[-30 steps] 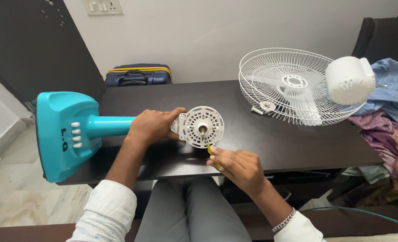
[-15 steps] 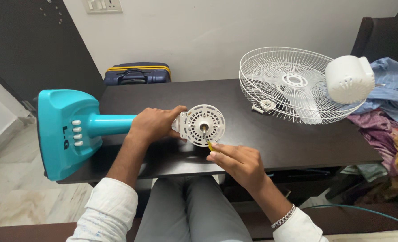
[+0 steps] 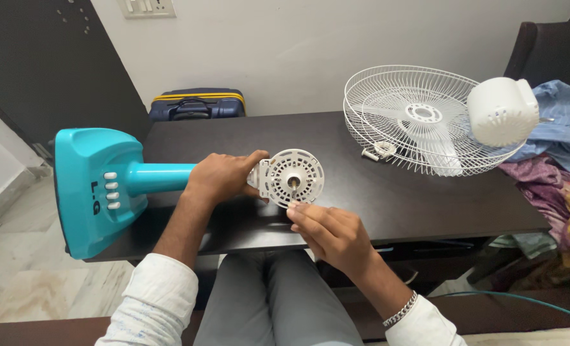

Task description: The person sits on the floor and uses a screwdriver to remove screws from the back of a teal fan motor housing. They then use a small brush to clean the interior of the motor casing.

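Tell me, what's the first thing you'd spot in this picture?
The bright teal fan stand lying on the dark table at the left. The left hand grips its neck, and the right hand touches the round white motor plate. A white fan cage sits far right.

You wear a white long-sleeved shirt with tiny pale blue specks. The soft cloth sleeves are pushed up on both arms. A shiny silver chain bracelet (image 3: 401, 311) sits on your right wrist. Your trousers are plain grey. Your left hand (image 3: 224, 177) and right hand (image 3: 331, 232) are bare.
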